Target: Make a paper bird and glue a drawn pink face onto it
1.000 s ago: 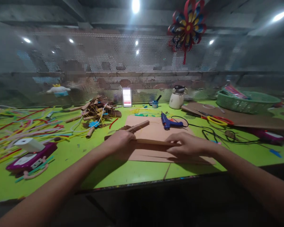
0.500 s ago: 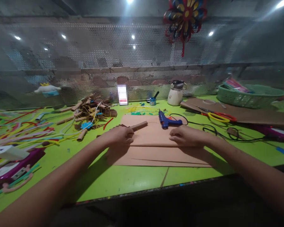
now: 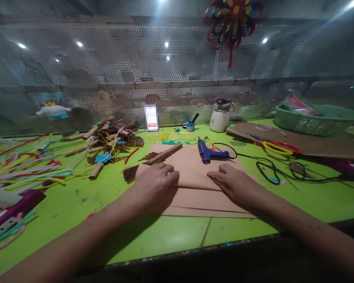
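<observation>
A sheet of brown paper lies in front of me, its near edge folded or rolled over, with more brown paper under it. My left hand is closed on the fold at the left, fingers curled. On the right part of the same sheet rests my right hand, its fingers stretched out flat and pointing left. A blue glue gun lies on the sheet just beyond my right hand. Past my left hand are a brown paper tube and a bundle of thin brown strips.
Rolled brown pieces are heaped at the left, near colourful pipe cleaners and a purple power strip. At the back stand a phone and a white jug. Scissors, a black cord and a green basket are right.
My left hand has moved right and nearer along the paper's fold, uncovering the strip bundle. The right hand has shifted slightly nearer and its fingers are straighter. The view has moved a little.
</observation>
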The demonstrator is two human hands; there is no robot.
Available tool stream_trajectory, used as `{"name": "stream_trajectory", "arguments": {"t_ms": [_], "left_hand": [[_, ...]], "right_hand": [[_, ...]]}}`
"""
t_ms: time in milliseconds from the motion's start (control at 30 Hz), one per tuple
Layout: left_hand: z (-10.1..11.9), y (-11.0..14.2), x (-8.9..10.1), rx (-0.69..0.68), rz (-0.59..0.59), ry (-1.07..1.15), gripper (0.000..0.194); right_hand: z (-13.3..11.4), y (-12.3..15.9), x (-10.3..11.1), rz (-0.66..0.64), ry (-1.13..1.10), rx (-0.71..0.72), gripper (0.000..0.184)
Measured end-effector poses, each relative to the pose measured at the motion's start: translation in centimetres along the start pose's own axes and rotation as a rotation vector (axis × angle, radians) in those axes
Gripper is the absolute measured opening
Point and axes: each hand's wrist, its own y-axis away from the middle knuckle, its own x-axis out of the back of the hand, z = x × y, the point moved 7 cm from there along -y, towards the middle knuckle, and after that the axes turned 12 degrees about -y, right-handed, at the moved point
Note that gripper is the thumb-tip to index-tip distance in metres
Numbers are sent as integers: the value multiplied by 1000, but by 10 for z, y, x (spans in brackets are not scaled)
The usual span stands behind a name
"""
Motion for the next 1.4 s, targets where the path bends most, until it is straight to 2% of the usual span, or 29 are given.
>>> {"name": "stream_trajectory", "arguments": {"t_ms": [67,133,333,467,567,700,800,1000,1233,1400], "left_hand": [[16,2,-5,-89,-18,-13,20],[26,4,-9,-114,-56,-3,22],[34,10,-13,-43,-200,-13,43],[36,10,-13,-20,-258,-38,45],[37,10,-15,-21,-280,-59,45],[38,11,-19,-21,-278,-85,48],[39,13,-24,-20,-291,-85,48],[39,16,-30,17,-302,-83,48],[38,17,-31,66,-338,-46,50],[36,17,-33,67,-336,10,51]], "right_hand": [[-3,1,0,6,24,-1,37],[-4,2,-1,9,35,7,36],[-3,2,7,113,3,103,28],[-29,7,11,175,9,250,20],[-52,14,-1,106,-26,309,21],[-59,19,-16,40,-42,218,36],[-56,18,-18,4,-38,179,36],[-53,18,-15,-32,-65,156,40],[-45,25,-26,-60,13,150,51],[-44,23,-25,-60,3,147,56]]}}
